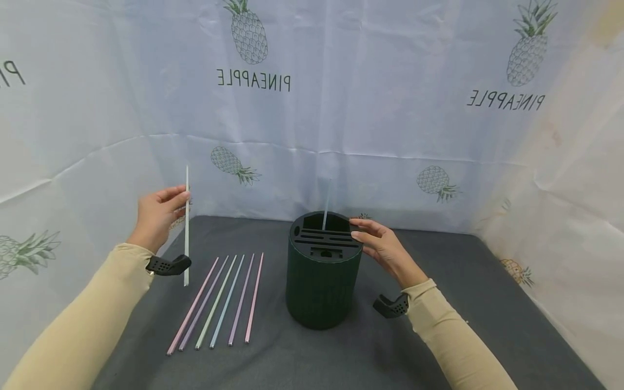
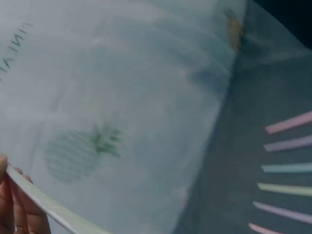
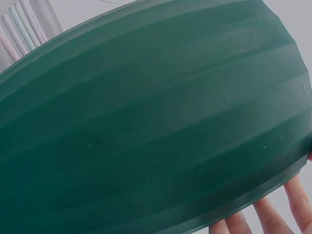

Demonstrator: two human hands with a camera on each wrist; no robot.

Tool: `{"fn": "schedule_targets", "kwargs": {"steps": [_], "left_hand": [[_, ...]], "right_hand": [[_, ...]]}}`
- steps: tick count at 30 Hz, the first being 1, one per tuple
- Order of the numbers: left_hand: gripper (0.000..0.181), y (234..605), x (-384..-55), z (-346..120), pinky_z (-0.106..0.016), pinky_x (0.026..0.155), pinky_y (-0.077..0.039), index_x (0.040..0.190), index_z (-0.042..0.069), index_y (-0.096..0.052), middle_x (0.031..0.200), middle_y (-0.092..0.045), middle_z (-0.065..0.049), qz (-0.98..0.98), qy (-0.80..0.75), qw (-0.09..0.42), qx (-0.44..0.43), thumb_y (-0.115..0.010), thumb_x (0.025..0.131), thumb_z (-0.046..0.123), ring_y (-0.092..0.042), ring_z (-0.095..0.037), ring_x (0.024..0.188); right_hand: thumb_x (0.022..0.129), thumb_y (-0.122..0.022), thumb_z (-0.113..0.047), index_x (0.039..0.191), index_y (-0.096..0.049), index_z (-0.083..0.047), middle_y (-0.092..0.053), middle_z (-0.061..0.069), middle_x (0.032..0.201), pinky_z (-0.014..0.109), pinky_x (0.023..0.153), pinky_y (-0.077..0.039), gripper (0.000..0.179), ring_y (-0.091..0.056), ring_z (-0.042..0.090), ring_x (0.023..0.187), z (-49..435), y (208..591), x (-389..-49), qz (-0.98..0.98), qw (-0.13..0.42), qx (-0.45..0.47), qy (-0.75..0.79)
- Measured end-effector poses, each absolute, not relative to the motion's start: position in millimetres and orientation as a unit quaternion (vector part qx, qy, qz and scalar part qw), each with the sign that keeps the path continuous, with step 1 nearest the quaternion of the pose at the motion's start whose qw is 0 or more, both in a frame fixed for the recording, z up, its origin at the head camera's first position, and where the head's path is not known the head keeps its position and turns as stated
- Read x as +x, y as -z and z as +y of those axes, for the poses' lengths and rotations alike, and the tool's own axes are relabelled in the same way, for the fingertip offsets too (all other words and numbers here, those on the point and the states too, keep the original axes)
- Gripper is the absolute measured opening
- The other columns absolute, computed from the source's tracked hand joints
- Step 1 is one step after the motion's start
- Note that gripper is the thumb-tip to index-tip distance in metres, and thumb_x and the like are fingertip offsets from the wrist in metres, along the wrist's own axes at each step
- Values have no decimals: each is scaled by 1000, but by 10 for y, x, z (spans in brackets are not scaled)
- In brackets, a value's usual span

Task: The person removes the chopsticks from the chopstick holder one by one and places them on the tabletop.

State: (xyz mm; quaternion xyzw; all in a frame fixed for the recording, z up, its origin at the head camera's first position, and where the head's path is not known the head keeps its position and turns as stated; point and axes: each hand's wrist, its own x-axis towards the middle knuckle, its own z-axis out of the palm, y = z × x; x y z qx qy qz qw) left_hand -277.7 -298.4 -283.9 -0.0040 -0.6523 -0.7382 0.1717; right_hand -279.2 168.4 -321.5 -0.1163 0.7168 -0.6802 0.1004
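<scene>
Raised at the left, my left hand [image 1: 157,215] pinches a pale whitish-green chopstick [image 1: 187,238] near its upper part, holding it upright. The left wrist view shows the fingers [image 2: 34,210] and a blurred stretch of that chopstick. Across from it stands a dark green utensil holder [image 1: 319,287] with a slotted top. A pale blue chopstick [image 1: 326,203] sticks up out of its large rear compartment. My right hand [image 1: 385,249] rests at the holder's right rim, fingers and thumb extended. In the right wrist view, the holder's ribbed wall [image 3: 156,117] hides the fingertips.
Several pink, purple, green and blue chopsticks [image 1: 225,303] lie in a row on the dark grey tabletop [image 1: 419,352], left of the holder. White cloth [image 1: 341,119] printed with pineapples hangs behind and at the sides. Each wrist bears a black device [image 1: 391,306].
</scene>
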Motion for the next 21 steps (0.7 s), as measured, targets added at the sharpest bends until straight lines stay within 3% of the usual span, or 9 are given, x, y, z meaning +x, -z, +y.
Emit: {"fn": "schedule_targets", "kwargs": {"steps": [3, 6, 10, 12, 18, 21], "left_hand": [[11, 3104, -2784, -3127, -13, 64, -55, 96, 24, -68, 84, -67, 18, -722, 676, 146, 17, -65, 93, 13, -64, 4, 75], [9, 3353, -2778, -3205, -15, 65, -55, 103, 19, -67, 82, -64, 22, -777, 616, 126, 34, -64, 94, 16, -62, 4, 75], [37, 3640, -2761, -3249, -18, 65, -56, 124, -4, -60, 78, -61, 23, -822, 558, 94, 59, -63, 96, 19, -60, 3, 74], [45, 3760, -2751, -3268, -21, 66, -57, 128, -12, -54, 82, -65, 17, -839, 535, 77, 64, -62, 96, 19, -60, 2, 74], [41, 4023, -2708, -3292, -23, 64, -55, 124, -15, -56, 101, -70, -17, -872, 484, 33, 62, -61, 96, 14, -61, -7, 76], [37, 4113, -2708, -3276, -24, 62, -55, 120, -17, -58, 99, -70, -20, -875, 479, 16, 68, -61, 95, 11, -61, -9, 74]], "right_hand": [[92, -67, -25, 142, -46, -12, -30, 4, 154, 54, 116, -27, 56, -32, 27, 141, 1679, 3208, -2782, 717, 99, -115, 680], [92, -67, -25, 142, -47, -12, -31, 4, 154, 54, 116, -28, 55, -32, 27, 141, 1675, 3208, -2777, 718, 98, -111, 680], [92, -67, -24, 142, -47, -12, -32, 4, 153, 53, 116, -29, 54, -33, 27, 141, 1672, 3215, -2781, 718, 98, -106, 681], [93, -67, -24, 142, -47, -12, -32, 4, 153, 53, 116, -29, 54, -33, 27, 140, 1672, 3215, -2782, 718, 97, -106, 681], [92, -68, -25, 141, -48, -12, -33, 5, 152, 53, 116, -28, 55, -33, 27, 141, 1670, 3209, -2780, 719, 97, -105, 680], [92, -68, -25, 142, -47, -12, -32, 5, 153, 53, 116, -28, 56, -33, 27, 141, 1676, 3209, -2779, 720, 98, -108, 679]]}}
